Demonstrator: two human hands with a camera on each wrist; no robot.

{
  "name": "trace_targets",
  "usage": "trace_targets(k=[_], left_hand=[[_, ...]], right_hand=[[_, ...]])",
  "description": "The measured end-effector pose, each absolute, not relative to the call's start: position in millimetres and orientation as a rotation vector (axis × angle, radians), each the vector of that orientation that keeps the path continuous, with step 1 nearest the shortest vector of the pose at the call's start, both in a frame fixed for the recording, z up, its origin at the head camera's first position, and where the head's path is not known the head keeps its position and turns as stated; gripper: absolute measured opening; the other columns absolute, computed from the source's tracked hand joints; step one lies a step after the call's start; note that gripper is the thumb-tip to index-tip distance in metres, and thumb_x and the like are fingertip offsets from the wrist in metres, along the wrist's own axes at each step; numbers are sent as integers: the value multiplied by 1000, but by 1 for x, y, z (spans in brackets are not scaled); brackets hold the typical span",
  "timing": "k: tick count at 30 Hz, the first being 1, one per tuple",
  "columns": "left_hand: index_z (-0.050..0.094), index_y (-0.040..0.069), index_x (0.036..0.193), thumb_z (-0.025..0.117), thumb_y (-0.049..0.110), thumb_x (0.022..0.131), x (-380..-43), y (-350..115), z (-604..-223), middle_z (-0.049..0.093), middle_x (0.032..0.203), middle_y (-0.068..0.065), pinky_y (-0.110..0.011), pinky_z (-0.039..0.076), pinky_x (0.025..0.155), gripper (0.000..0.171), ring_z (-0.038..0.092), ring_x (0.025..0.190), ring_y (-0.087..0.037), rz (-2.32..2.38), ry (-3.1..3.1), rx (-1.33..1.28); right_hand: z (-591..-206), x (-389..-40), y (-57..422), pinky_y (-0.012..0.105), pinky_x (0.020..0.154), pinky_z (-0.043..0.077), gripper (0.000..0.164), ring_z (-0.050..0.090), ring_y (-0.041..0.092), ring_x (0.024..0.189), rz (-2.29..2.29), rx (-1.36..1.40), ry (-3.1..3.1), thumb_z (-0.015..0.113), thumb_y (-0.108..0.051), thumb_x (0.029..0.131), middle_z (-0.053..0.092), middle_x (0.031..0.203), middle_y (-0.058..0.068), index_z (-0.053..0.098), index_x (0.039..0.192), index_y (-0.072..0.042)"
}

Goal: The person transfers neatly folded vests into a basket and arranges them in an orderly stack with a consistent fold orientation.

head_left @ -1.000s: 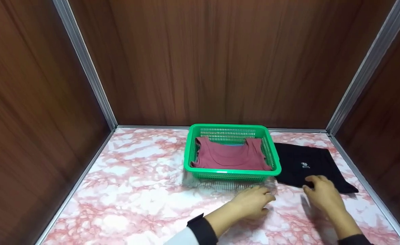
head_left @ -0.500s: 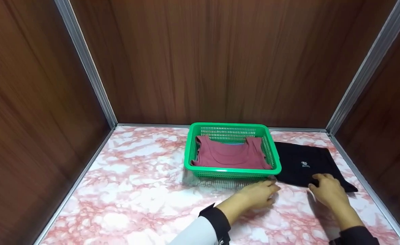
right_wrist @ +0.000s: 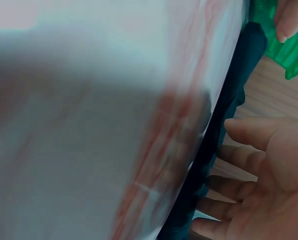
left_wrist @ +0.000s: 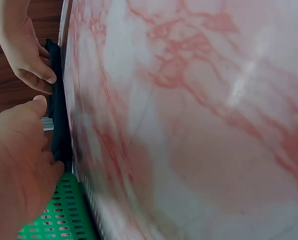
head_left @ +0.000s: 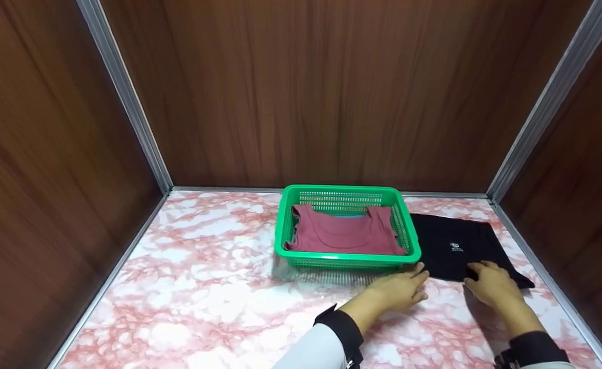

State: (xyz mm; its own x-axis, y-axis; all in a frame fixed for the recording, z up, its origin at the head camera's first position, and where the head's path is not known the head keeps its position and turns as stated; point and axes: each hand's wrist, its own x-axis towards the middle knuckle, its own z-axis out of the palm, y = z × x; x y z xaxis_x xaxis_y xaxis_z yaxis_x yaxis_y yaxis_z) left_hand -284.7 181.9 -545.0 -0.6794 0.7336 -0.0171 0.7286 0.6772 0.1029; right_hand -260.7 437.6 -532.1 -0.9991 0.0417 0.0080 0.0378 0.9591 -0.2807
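A black folded garment (head_left: 447, 238) with a small white print lies flat on the table, right of the green basket. At its near edge, my right hand (head_left: 493, 284) touches the fabric with lightly bent fingers. In the right wrist view, the spread right fingers (right_wrist: 234, 187) reach the edge of the dark cloth (right_wrist: 204, 165). My left hand (head_left: 398, 291) is by the garment's near left corner, just in front of the basket corner, fingers spread. The left wrist view has the left hand (left_wrist: 19, 155) beside the dark cloth (left_wrist: 61, 115), its fingertips close to it.
The green plastic basket (head_left: 349, 258) stands near the back wall. In it lies a folded maroon tank top (head_left: 341, 236), with a bit of blue (head_left: 351, 216) showing behind. Brown wood-grain panels (head_left: 306, 102) enclose the pink marbled table (head_left: 203, 297) at the back and both sides.
My left hand has moved right and forward to the garment's near left corner, its fingers spreading. My right hand has shifted slightly right along the near edge. Basket and garment stay put.
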Motion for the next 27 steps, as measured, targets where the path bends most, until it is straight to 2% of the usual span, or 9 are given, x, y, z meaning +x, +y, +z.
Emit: trace_targets(k=[4,9,13,19,27], left_hand=[[25,26,153,30,57,99,-286,186,-549,23,158,10,-19,28,112,62,24,143,-3,37,2804,1250],[29,25,151,32,57,99,-285,189,-554,32,155,9,-21,31,111,61,30,142,-5,22,2803,1248],[27,28,152,34,54,100,-286,191,-554,28,157,7,-23,34,110,59,32,141,-7,52,2869,1249],[16,27,154,27,60,99,-285,192,-557,13,162,4,-25,31,112,65,18,146,-9,120,2891,1182],[28,22,152,27,60,99,-282,197,-559,25,158,5,-22,31,111,66,23,145,-10,57,2889,1113]], right_hand=[[-534,-259,440,75,91,31,55,29,64,121,426,-27,-3120,55,-27,92,32,141,37,46,138,2],[-536,-257,441,74,90,32,55,30,62,121,418,-1,-3132,57,-24,90,36,139,37,46,138,1],[-535,-257,440,73,90,33,55,32,62,120,408,7,-3125,59,-21,87,38,136,38,48,137,1],[-531,-260,436,74,88,34,56,34,62,118,376,-2,-3132,61,-23,86,39,133,38,50,136,0],[-527,-259,437,77,84,33,57,33,63,119,343,-21,-3182,61,-26,87,36,136,38,49,136,-1]])
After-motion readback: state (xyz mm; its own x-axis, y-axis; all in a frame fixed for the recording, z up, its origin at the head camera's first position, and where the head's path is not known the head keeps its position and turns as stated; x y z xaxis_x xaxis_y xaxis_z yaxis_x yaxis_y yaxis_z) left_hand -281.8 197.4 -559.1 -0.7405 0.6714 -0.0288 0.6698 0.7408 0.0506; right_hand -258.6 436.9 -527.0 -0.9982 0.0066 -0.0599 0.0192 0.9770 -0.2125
